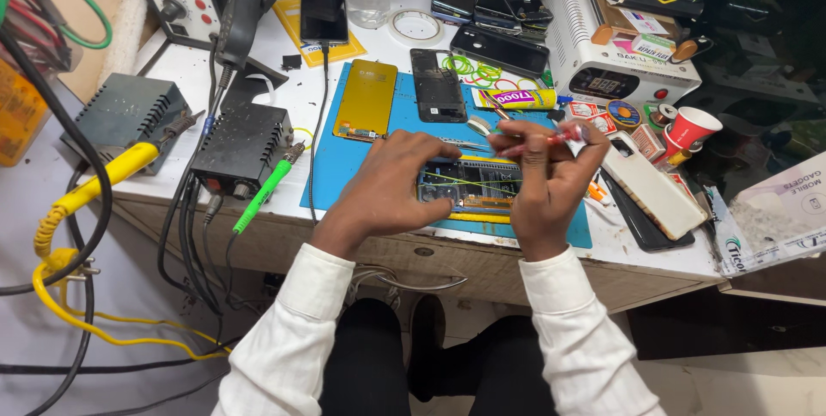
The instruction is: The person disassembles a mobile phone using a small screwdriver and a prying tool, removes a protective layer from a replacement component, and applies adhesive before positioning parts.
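Observation:
An opened phone with its circuit board bared lies on a blue work mat near the desk's front edge. My left hand rests on the phone's left end, fingers spread and pressing it down. My right hand is closed on a red-handled screwdriver, held just above the phone's right end. Both wrists wear white sleeves.
On the mat lie a gold phone back and a black phone frame. Two black power units with yellow and green soldering irons stand left. A white phone, a red cup, a white machine and more phones crowd the right and back.

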